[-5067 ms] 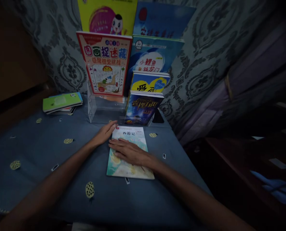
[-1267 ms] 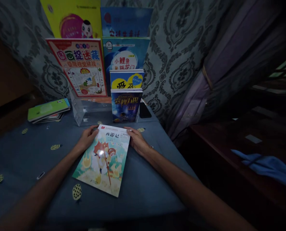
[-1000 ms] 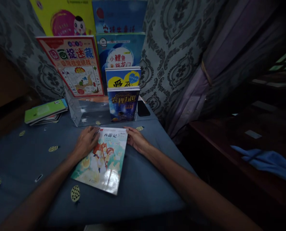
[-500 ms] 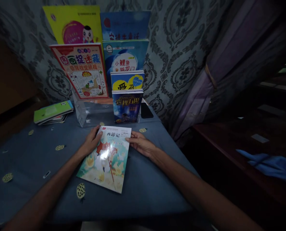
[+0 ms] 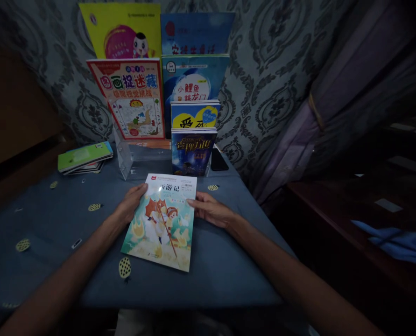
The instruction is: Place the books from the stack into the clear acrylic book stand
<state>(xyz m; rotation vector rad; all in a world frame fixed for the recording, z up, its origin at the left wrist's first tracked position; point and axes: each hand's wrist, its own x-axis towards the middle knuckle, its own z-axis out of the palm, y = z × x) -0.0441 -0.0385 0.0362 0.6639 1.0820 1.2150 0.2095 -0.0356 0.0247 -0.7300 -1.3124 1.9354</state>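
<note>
Between my two hands is a thin picture-covered book (image 5: 162, 224), its cover facing up, with a costumed figure carrying a staff on a green and cream ground. My left hand (image 5: 133, 200) grips its upper left edge. My right hand (image 5: 213, 209) pinches the upper right edge, thumb on the cover and fingers underneath. Just beyond the book stands a clear acrylic rack (image 5: 124, 158) with tiers of upright books, among them a red-bordered book (image 5: 134, 112), a dark blue book (image 5: 193, 151) and a yellow book (image 5: 123, 28).
A small stack of books (image 5: 85, 158) lies left of the rack on the blue tablecloth (image 5: 53, 233). A black phone (image 5: 219, 159) rests right of the rack. Beyond the table's right edge are a tied curtain (image 5: 299, 135) and a blue cloth (image 5: 397, 242).
The view has shifted, so the rack appears further right. The held book has turned slightly and the bright glare on its cover has gone; both hands still hold it.
</note>
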